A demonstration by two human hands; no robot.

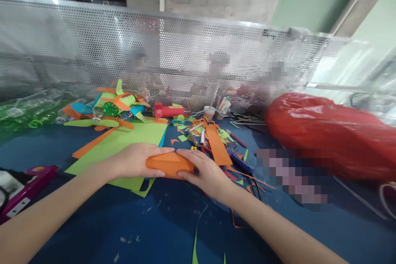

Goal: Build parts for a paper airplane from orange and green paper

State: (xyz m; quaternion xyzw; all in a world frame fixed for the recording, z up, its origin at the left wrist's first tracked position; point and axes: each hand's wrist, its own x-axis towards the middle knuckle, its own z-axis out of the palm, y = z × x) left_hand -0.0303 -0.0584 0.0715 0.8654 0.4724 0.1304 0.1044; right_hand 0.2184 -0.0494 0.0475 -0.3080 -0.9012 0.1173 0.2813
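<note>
An orange paper roll (168,164) lies sideways on the blue table (154,222), over the edge of a light green sheet (123,142). My left hand (133,160) curls round its left end and my right hand (204,169) wraps its right end, fingers pressed on the paper. Both hands grip the same roll. What is inside the wrapped paper is hidden.
Orange paper strips (218,144), pens and green scraps lie just behind my hands. Coloured bottle craft (111,109) and a red tube (168,110) stand further back by a perforated metal screen (185,49). A red plastic bag (331,136) fills the right; a magenta tool (27,185) lies at the left.
</note>
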